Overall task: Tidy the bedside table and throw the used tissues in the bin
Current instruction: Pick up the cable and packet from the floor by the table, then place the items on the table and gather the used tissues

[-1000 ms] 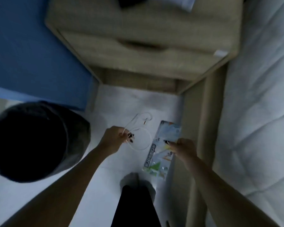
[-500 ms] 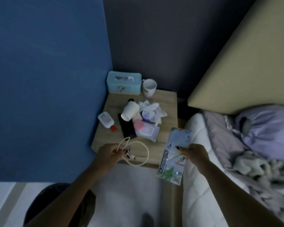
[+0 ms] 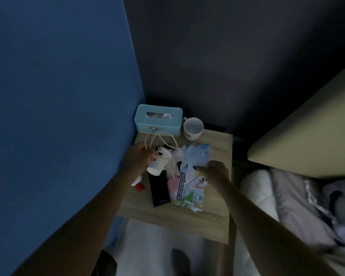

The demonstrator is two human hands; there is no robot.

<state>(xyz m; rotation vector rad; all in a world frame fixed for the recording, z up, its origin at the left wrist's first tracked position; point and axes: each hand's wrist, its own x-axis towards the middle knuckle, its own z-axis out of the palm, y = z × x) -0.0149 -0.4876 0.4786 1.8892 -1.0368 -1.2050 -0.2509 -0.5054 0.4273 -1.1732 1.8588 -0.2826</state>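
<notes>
**Both hands full over a cluttered bedside worktop**

While the room sits in dim light, the left hand (image 3: pixel 140 156) is closed around a looped white cable (image 3: pixel 161 140), whose coils arch up over the back of the wooden worktop (image 3: pixel 217 152). The right hand (image 3: pixel 215 172) pinches a flat packet printed "scissors" (image 3: pixel 193 174) by its right edge, holding it over the middle of the clutter.

Under and between the hands lie crumpled white tissues (image 3: pixel 174 159), partly hidden by the packet, beside a white paper cup (image 3: pixel 156 166) tipped on its side. A black phone (image 3: pixel 159 188) lies flat toward the front, something pink (image 3: pixel 172 185) shows just beside it, and a small white bottle with a red cap (image 3: pixel 137 183) peeks out by the left forearm.

At the back, against the blue wall (image 3: pixel 58 96), stands a light blue tissue box (image 3: pixel 158 119), with a white mug (image 3: pixel 193 128) upright just beside it. The bed (image 3: pixel 291 196) runs along the right.
</notes>
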